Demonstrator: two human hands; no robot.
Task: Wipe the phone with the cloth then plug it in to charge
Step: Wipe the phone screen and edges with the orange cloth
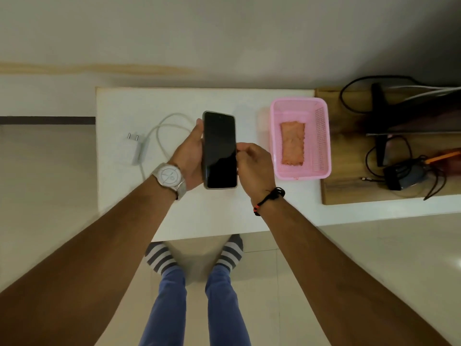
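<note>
1. the left hand [190, 156] grasps the phone [219, 149] by its left edge, screen up and dark, above the middle of the white table [119, 101].
2. the right hand [253, 166] is clenched at the phone's right edge, fingertips [239, 148] touching it.
3. the cloth [292, 143] lies folded in the pink basket [323, 136], at 3 o'clock from the phone.
4. the charger [136, 148] and its cable [162, 126] lie at 9 o'clock.
</note>
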